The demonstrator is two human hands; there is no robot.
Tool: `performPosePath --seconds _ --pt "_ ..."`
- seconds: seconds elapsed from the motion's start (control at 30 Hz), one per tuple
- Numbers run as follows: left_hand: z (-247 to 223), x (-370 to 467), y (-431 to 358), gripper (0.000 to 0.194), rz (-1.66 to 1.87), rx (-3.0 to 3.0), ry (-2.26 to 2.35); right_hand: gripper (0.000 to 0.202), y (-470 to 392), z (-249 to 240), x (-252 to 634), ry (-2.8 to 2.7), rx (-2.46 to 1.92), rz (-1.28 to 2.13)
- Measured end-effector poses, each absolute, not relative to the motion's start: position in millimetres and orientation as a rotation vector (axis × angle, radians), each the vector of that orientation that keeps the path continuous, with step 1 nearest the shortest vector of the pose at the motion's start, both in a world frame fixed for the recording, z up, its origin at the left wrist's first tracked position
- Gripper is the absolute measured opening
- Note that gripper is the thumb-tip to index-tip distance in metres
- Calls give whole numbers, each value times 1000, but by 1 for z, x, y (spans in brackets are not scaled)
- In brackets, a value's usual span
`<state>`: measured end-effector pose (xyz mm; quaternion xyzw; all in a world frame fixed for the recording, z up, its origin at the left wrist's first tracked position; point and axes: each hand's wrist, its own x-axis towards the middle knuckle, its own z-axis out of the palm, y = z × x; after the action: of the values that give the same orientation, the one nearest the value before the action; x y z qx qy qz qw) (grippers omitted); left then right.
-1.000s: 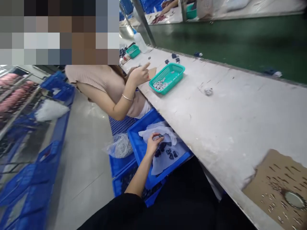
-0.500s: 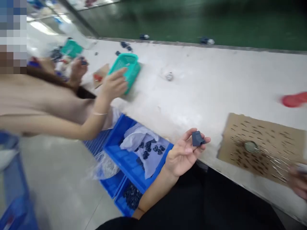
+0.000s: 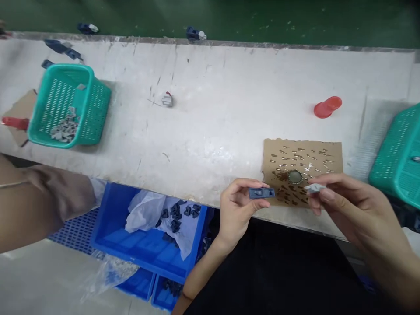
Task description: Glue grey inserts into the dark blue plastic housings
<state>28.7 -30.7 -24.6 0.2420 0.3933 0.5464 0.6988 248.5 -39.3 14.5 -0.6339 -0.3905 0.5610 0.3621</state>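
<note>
Dark blue block, pinched by your left hand near the cardboard on the desk; your right hand grips a pale grey piece. Both are picked up but unjoined; loose dark parts lie in the blue bin. The block appears small, oblong, its visible face recessed.

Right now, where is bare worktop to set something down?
Widest: the worktop between the grey part and the red plastic piece; a narrower patch separates that grey part from the left teal basket. Crowded: the cardboard sheet, around its crimped cap, with left hand and right hand at its near corners.
</note>
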Motion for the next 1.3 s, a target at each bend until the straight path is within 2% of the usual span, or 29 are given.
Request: performPosePath --seconds 0.2,0.3,0.47,0.6,0.9,1.03,1.2,1.3 --pt "-28 25 -30 31 1209 475 809 27 -40 8 274 -1587 -1853 961" --pt "-29 21 -31 31 1247 530 876 29 -38 6 282 -1867 -1793 847" --pt "-31 14 -31 34 1457 828 1094 16 -29 5 276 -2154 -1730 232" --pt "-34 7 -31 38 1540 997 1182 14 -23 6 271 -2286 -1597 86" --pt "-37 4 -30 43 1550 1021 1195 8 -12 2 262 -2397 -1474 120" --pt "-36 5 -30 44 1527 986 1136 10 -12 9 263 -2351 -1520 261" --pt "-31 9 -29 46 1498 992 1050 16 -24 19 259 -1721 -1884 657" --pt "-25 17 -29 48 1406 845 953 18 -31 20 247 -1275 -1899 948"
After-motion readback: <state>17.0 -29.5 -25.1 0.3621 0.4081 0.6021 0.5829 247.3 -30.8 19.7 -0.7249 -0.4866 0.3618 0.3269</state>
